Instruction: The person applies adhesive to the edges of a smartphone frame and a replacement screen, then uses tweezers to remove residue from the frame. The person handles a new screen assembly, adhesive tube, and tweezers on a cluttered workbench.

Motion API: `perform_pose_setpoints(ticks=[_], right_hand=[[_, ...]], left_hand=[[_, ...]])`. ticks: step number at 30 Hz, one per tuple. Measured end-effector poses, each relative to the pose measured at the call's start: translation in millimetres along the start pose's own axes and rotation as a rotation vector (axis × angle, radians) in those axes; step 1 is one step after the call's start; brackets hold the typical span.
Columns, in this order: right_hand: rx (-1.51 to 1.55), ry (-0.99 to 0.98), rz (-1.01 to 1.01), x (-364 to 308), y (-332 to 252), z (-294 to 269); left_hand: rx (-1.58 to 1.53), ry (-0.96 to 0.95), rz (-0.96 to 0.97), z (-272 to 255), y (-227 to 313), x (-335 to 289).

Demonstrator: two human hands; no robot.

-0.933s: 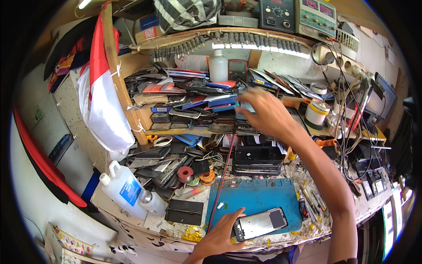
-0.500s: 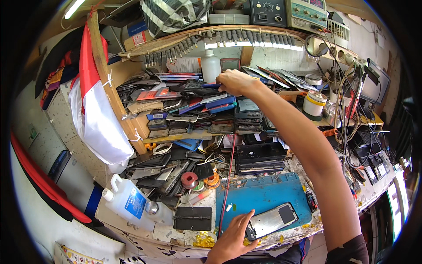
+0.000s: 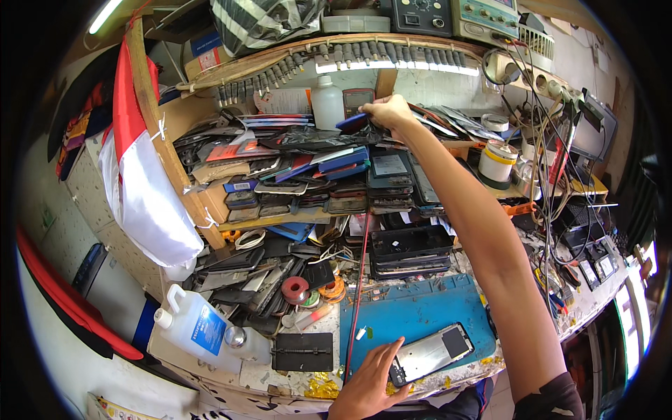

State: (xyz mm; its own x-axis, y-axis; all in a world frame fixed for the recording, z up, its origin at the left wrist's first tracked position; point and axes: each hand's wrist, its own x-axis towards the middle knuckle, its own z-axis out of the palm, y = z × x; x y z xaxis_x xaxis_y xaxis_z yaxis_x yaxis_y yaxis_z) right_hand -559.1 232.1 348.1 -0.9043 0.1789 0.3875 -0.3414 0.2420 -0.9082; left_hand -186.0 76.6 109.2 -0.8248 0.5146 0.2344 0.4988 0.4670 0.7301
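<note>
Clock directions are taken from the phone frame, with 12 o'clock pointing away from the person. Two hands in view.

Nearest: left hand (image 3: 369, 383), 1, at 8 o'clock, fingers extended, thumb set apart from the index finger, at the left end of the frame; whether it grips or merely rests there, cannot tell. Silver-and-black rectangular phone frame (image 3: 427, 355), 1, lies tilted on the near part of a flat blue work mat (image 3: 420, 306), 1; dark rectangular patch at the frame's right end.

At 9 o'clock, in order outward: flat black rectangular panel (image 3: 302, 352), 1; small translucent bottle with a round metal top (image 3: 246, 343), 1; large translucent plastic jug with a blue label (image 3: 196, 323), 1.

At 10 o'clock: round red spool (image 3: 295, 289), 1. At 12 o'clock, beyond the mat: black rectangular trays in one stack (image 3: 411, 245); layers too tight to count.

Farther, also near 12 o'clock: right hand (image 3: 389, 113), 1, raised at the heaped shelf, thumb and fingers pinching a thin flat blue piece (image 3: 352, 122), 1.

Behind, between 11 and 12 o'clock: white plastic bottle (image 3: 327, 103), 1, and dark-faced rectangular meter (image 3: 358, 99), 1, side by side.
</note>
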Motion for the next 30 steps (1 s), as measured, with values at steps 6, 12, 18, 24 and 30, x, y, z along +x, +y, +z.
perform_pose_setpoints(ticks=[6, 12, 18, 24, 30], right_hand=[[0.65, -0.084, 0.12, -1.8, -13.1, -23.4], [0.636, -0.337, 0.08, -89.5, -13.4, -85.5], [0.48, -0.5, 0.206, -256.4, 3.7, -152.5], [0.594, -0.542, 0.342, -411.0, 40.1, -158.4], [0.757, -0.429, 0.331, -496.5, 87.1, -124.3]], left_hand=[[0.004, 0.013, -0.011, 2.1, -2.5, 0.8], [0.009, 0.001, -0.075, 3.7, -0.5, -0.8], [-0.186, 0.161, 0.011, 2.7, -5.2, -4.3], [-1.103, 0.342, 0.054, 16.1, 9.7, -3.6], [-1.635, 0.083, -0.087, 24.3, 29.4, 1.1]])
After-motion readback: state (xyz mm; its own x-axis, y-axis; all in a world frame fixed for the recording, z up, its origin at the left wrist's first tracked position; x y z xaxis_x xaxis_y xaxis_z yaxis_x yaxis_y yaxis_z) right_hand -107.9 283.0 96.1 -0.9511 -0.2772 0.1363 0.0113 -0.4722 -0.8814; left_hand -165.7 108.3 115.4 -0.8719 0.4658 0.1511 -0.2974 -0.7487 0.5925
